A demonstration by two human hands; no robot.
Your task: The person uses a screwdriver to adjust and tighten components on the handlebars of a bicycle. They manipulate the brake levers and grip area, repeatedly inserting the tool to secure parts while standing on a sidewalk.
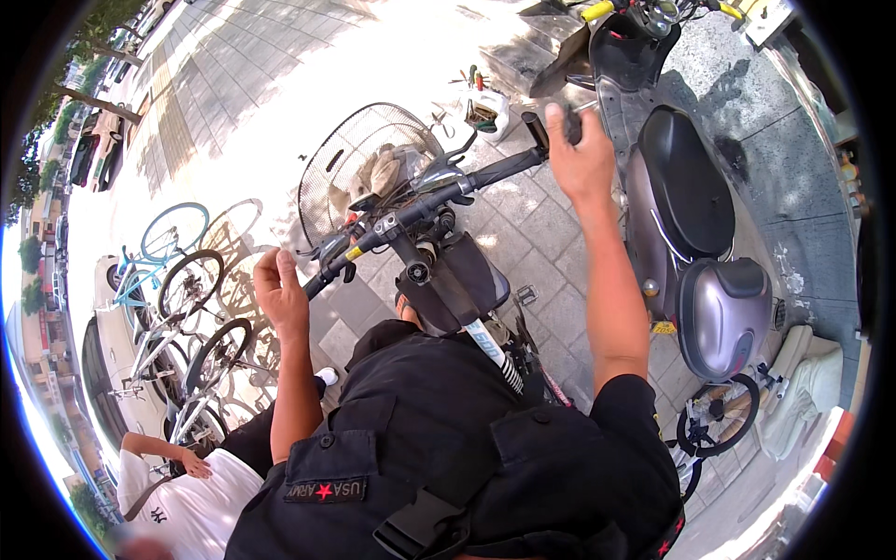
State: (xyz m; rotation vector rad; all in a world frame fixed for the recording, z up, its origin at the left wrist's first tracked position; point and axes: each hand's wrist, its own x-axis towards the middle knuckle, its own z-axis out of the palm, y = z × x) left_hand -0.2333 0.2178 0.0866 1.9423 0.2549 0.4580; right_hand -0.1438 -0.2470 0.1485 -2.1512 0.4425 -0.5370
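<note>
In front of me stands a bicycle with a black handlebar point(401, 222), brake levers and a wire basket point(359, 154) with something crumpled in it. My right hand point(581, 159), beyond the bar's right end, is closed around a small dark-handled tool point(572, 124). A thin metal shaft seems to stick out of it; its exact kind is unclear. Beside the left handlebar end, my left hand point(280, 287) has its fingers curled together. Whether anything is in them is hidden. A dark bag point(471, 271) sits behind the handlebar stem.
To the right stands a grey scooter point(686, 182) with a rear box point(723, 317). A white container of tools point(485, 112) is on the paving ahead. Parked bicycles point(191, 299) line the left, near a person in a white shirt point(201, 495). A small wheel point(719, 415) lies at lower right.
</note>
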